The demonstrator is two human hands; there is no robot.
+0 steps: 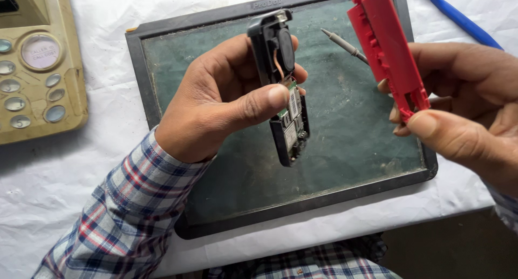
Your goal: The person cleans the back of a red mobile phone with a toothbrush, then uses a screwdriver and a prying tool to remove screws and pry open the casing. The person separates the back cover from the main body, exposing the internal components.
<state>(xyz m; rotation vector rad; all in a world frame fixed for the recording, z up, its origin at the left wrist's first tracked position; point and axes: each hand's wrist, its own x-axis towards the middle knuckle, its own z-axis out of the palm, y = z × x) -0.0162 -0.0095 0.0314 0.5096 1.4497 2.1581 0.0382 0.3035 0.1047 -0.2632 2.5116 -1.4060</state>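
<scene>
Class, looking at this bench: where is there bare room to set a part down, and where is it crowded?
Free: the green mat between the black handset and red cover, and its near half. White cloth below the beige phone. Crowded: the far right, with the screwdriver tip and blue tool.

Dark framed mat [151, 68], beige keypad device [40, 63], blue tool [464, 21], white cloth [48, 187].
</scene>
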